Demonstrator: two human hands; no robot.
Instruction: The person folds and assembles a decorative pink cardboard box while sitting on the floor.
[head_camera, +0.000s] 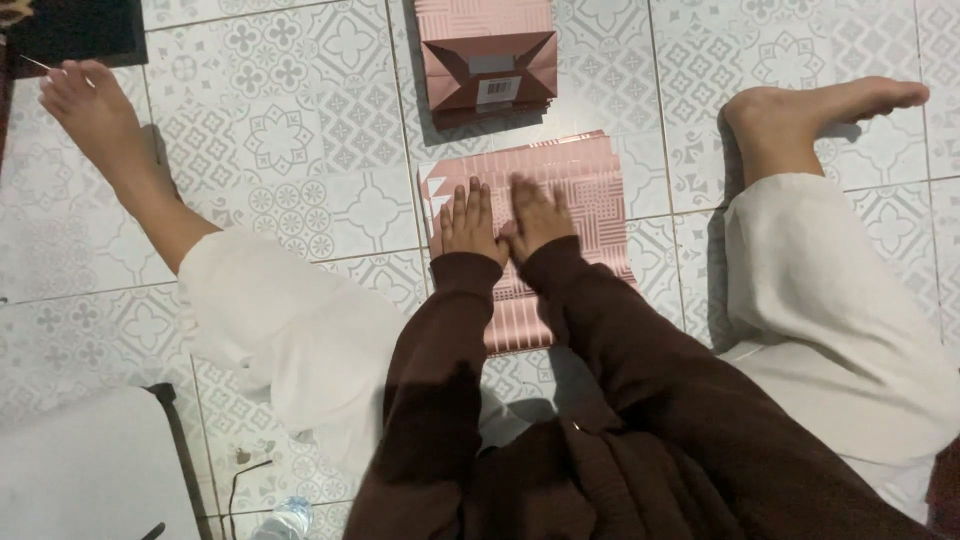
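Observation:
A flat pink paper bag with a metallic line pattern (585, 195) lies on the tiled floor between my legs. My left hand (468, 222) presses flat on it, fingers spread and pointing away from me. Right beside it, my right hand (535, 215) also lies flat on the bag, the two hands touching at the thumbs. Neither hand grips anything. Dark brown sleeves cover both arms. Farther away sits a stack of folded pink bags (487, 60) with its bottom flap facing up.
My bare left foot (95, 110) and right foot (820, 110) stretch out to either side on the patterned grey tiles. A dark object (75, 30) lies at the top left. A plastic bottle (285, 520) and a pale surface (90, 470) are at the bottom left.

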